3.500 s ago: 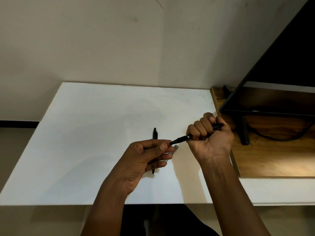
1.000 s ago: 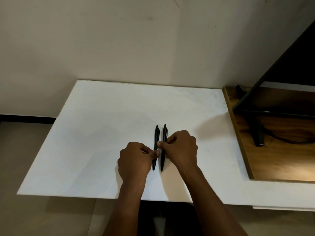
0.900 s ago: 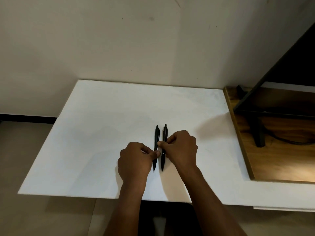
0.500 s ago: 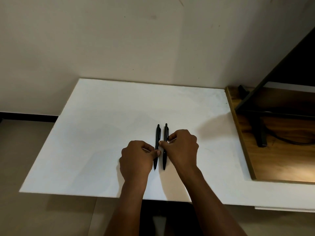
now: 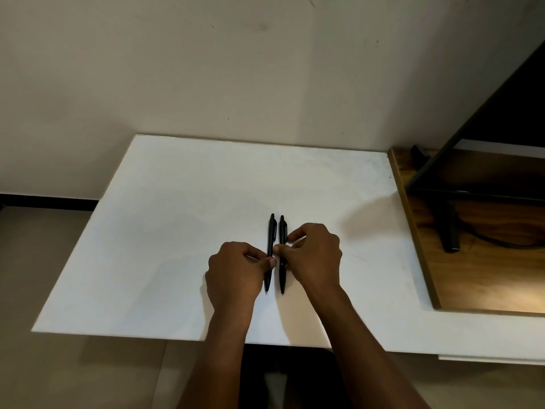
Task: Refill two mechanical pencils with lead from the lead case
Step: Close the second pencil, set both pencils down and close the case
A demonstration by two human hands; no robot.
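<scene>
Two black mechanical pencils lie side by side on the white table [image 5: 177, 216], tips pointing toward me. My left hand [image 5: 236, 270] pinches the left pencil [image 5: 271, 228] at its middle with thumb and fingertips. My right hand [image 5: 315, 255] pinches the right pencil [image 5: 282, 231] the same way. The thumbs nearly touch between the two barrels. Both pencils rest flat on the table. I see no lead case; it may be hidden under a hand.
A wooden desk surface [image 5: 486, 276] adjoins the table on the right, carrying a black stand [image 5: 449, 231] and a dark cable. A plain wall runs behind the table. The table's near edge is just below my wrists.
Earlier my right fist held one pencil in the air near my left hand; now that pencil lies beside the other. Over the last second the hands have barely shifted.
</scene>
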